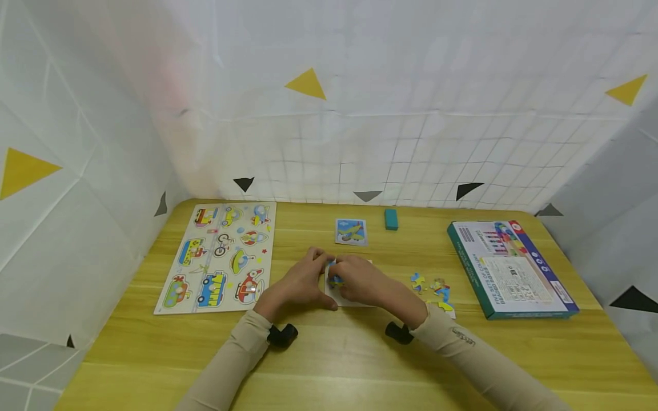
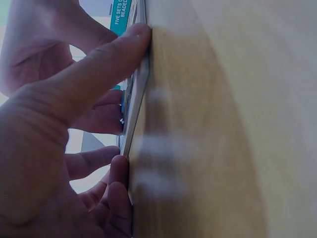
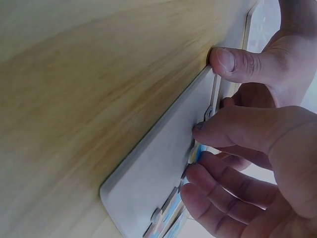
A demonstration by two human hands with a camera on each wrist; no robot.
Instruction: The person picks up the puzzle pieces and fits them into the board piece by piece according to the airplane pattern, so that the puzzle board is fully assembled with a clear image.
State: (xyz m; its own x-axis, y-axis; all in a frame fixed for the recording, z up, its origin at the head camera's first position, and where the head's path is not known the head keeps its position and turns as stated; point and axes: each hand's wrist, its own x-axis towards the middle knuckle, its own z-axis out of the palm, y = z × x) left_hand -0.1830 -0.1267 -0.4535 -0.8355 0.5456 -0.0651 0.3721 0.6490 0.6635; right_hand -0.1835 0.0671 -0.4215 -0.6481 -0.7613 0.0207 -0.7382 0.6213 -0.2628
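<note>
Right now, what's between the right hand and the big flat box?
Some loose, colourful puzzle pieces lie on the stretch between the right hand and the box; the head view shows that.

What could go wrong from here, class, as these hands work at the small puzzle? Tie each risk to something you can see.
1. The right sleeve looks very close to the loose pieces, so it might brush some aside.
2. The left hand touches the tray's edge; if it let go, the tray could slide while the right hand works over it.
</note>
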